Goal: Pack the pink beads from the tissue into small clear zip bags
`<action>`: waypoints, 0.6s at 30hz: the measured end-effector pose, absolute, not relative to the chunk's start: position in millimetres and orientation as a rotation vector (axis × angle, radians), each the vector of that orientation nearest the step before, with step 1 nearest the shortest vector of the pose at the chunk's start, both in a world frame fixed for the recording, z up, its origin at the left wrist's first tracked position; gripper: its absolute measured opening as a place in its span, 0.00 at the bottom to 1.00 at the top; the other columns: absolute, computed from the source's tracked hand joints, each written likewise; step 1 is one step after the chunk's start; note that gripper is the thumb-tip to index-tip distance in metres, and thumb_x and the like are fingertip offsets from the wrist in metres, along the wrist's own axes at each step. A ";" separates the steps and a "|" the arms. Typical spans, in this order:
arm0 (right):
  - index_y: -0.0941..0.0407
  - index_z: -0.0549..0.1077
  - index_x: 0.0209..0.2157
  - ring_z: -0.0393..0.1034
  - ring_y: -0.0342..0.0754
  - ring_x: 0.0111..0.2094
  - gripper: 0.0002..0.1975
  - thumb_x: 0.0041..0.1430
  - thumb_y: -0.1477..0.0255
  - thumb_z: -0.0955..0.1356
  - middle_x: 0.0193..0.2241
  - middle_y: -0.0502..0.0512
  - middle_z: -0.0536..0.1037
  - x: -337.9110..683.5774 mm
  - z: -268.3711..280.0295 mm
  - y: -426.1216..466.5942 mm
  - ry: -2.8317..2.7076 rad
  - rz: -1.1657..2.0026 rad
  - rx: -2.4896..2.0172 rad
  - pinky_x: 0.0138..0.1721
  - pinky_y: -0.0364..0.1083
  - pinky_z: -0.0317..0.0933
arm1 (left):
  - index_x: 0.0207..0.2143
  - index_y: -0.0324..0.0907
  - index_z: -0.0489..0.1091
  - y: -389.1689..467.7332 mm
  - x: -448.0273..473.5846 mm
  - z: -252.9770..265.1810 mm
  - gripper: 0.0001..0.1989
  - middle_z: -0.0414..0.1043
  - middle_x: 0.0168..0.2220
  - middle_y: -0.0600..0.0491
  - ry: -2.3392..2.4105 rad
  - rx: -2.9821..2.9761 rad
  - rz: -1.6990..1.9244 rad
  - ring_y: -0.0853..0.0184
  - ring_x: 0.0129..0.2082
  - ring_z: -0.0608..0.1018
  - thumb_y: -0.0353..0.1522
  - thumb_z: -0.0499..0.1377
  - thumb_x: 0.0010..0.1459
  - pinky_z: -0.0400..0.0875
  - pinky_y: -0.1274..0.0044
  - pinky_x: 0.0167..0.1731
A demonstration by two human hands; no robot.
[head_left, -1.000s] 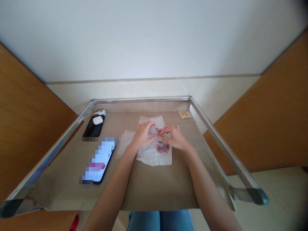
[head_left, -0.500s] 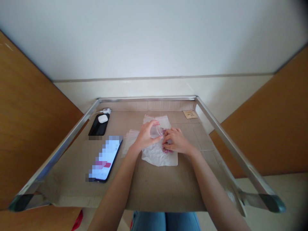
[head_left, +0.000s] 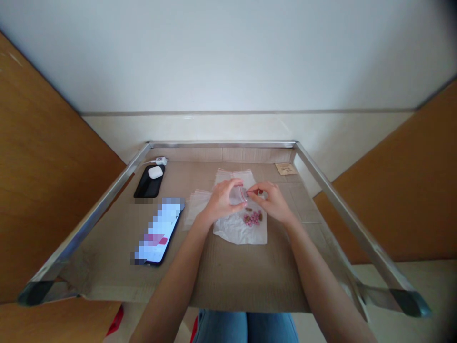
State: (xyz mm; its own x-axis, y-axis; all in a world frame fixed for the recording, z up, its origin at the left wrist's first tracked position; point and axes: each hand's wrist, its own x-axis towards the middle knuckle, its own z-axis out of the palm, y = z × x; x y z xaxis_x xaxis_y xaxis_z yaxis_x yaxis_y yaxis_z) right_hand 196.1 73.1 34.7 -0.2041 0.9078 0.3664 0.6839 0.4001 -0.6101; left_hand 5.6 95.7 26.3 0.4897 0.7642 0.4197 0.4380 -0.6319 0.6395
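My left hand (head_left: 224, 199) grips a small clear zip bag (head_left: 236, 194) between thumb and fingers, its red-lined mouth spread and turned to the right. At that mouth, the fingertips of my right hand (head_left: 269, 200) are pinched together; whatever they hold is too small to name. Below the hands, a little heap of pink bead-like pieces (head_left: 253, 218) with a few brownish bits lies on a crumpled white sheet (head_left: 237, 234). More flat clear zip bags (head_left: 194, 206) lie left of the sheet, partly behind my left forearm.
Cardboard (head_left: 246, 281) lines a tray with a metal rail (head_left: 221, 144). A lit phone (head_left: 160, 231) lies at left. Behind it are a black phone-like slab (head_left: 147, 186), a white earbud case (head_left: 155, 172) and a white plug (head_left: 160, 161). A tan paper packet (head_left: 285, 169) rests at back right.
My right hand has lifted from the pink heap up to the bag's mouth, its fingers now pinched. The heap is uncovered. My left hand still holds the bag in nearly the same spot.
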 end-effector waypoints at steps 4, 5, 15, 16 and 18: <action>0.53 0.74 0.30 0.70 0.46 0.34 0.06 0.55 0.68 0.66 0.31 0.51 0.78 189.3 32.2 73.8 -1.992 0.437 -1.319 0.39 0.46 0.57 | 0.49 0.45 0.59 95.7 6.9 25.7 0.29 0.68 0.46 0.50 0.939 2.267 1.004 0.62 0.47 0.70 0.36 0.64 0.43 0.62 0.67 0.49; 0.53 0.74 0.30 0.70 0.46 0.34 0.06 0.55 0.68 0.66 0.30 0.51 0.78 188.7 32.3 73.8 -2.003 0.440 -1.314 0.39 0.46 0.57 | 0.49 0.45 0.59 95.8 6.9 25.6 0.29 0.68 0.46 0.51 0.929 2.257 1.013 0.62 0.47 0.71 0.36 0.64 0.43 0.63 0.68 0.49; 0.53 0.74 0.29 0.68 0.45 0.30 0.05 0.53 0.68 0.67 0.28 0.50 0.77 196.1 37.6 68.1 -2.145 0.444 -1.336 0.38 0.46 0.54 | 0.47 0.45 0.60 99.8 4.5 25.7 0.25 0.67 0.47 0.50 1.035 2.193 1.100 0.62 0.47 0.70 0.35 0.63 0.46 0.63 0.66 0.50; 0.53 0.74 0.28 0.68 0.45 0.31 0.04 0.52 0.69 0.68 0.28 0.49 0.76 196.2 37.0 67.2 -2.186 0.447 -1.347 0.40 0.47 0.52 | 0.47 0.45 0.60 100.3 4.4 25.7 0.25 0.67 0.47 0.50 1.044 2.189 1.124 0.62 0.48 0.70 0.35 0.62 0.46 0.62 0.66 0.50; 0.52 0.74 0.28 0.69 0.47 0.34 0.03 0.51 0.69 0.68 0.29 0.50 0.76 196.0 35.4 65.5 -2.264 0.457 -1.358 0.42 0.49 0.50 | 0.47 0.45 0.60 100.9 4.2 25.6 0.24 0.67 0.47 0.49 1.054 2.177 1.168 0.62 0.48 0.69 0.35 0.62 0.47 0.62 0.66 0.50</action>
